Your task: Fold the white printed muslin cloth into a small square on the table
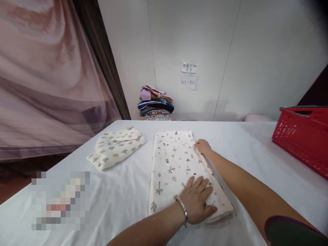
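Left hand (196, 201): fingers spread — flat on printed cloth (170, 160)
Right hand (203, 147): fingers pinching its right edge
Lower paper (188, 83): "45-50"
Upper paper (189, 67): handwritten Chinese — partly legible

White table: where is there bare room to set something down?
Bare between the flat cloth and red basket, beyond the right forearm; between the flat cloth and blurred patch. Crowded around left hand and right hand.
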Action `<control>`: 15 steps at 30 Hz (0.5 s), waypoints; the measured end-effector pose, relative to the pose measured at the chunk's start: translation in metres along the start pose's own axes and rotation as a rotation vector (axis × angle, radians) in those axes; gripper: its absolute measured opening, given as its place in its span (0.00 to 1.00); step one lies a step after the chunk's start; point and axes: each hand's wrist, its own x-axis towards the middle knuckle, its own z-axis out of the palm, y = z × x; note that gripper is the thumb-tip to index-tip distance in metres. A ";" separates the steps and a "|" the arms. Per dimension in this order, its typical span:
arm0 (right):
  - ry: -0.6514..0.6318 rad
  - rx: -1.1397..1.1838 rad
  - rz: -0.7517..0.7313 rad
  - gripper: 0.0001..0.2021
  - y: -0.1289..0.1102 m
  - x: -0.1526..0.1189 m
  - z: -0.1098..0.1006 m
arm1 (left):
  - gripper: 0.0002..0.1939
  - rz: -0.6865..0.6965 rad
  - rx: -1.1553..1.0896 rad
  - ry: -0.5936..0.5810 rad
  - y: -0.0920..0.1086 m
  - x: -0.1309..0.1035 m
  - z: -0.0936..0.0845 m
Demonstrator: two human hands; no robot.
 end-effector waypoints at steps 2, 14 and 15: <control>0.002 0.009 0.011 0.12 0.004 0.001 0.001 | 0.32 0.004 -0.017 -0.004 0.000 0.000 0.000; -0.004 -0.020 0.032 0.11 -0.002 0.009 -0.001 | 0.33 0.010 -0.032 0.006 -0.001 0.000 0.000; 0.013 -0.024 0.034 0.11 -0.003 0.009 -0.001 | 0.33 0.009 -0.035 0.006 -0.001 0.000 0.000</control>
